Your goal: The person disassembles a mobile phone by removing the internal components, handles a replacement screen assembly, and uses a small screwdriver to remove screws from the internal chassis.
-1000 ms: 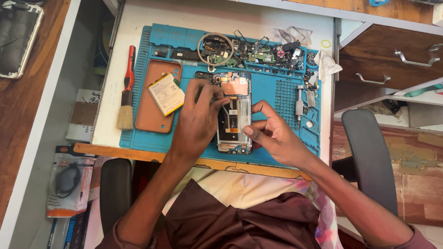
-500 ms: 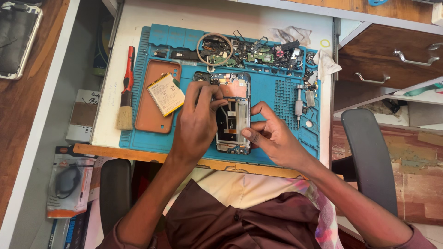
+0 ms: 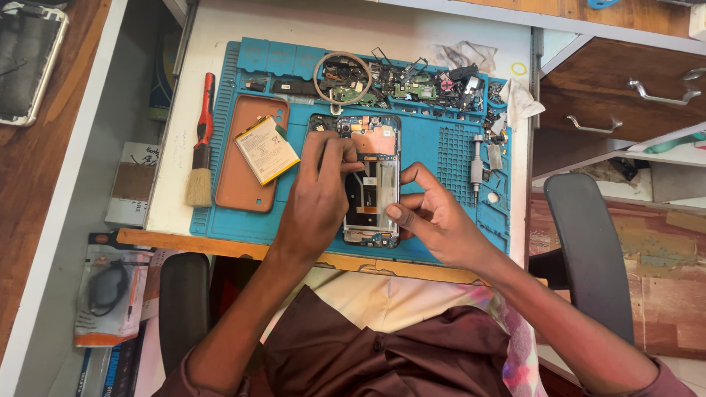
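The right hand (image 3: 441, 220) steadies the opened phone (image 3: 373, 180) at its right edge, thumb and curled forefinger pinching the frame. The left hand (image 3: 320, 195) lies over the phone's left side, fingers bunched together and tips pressed on the upper middle of the board; whether they hold a tool cannot be told. One phone lies on the blue mat (image 3: 456, 158), long axis running away from the person, camera end far. Left of it lie one orange cover (image 3: 243, 184), one battery (image 3: 266, 149) and one brush (image 3: 201, 151). One screwdriver (image 3: 477, 167) lies right. Loose parts (image 3: 412, 82) fill the far tray.
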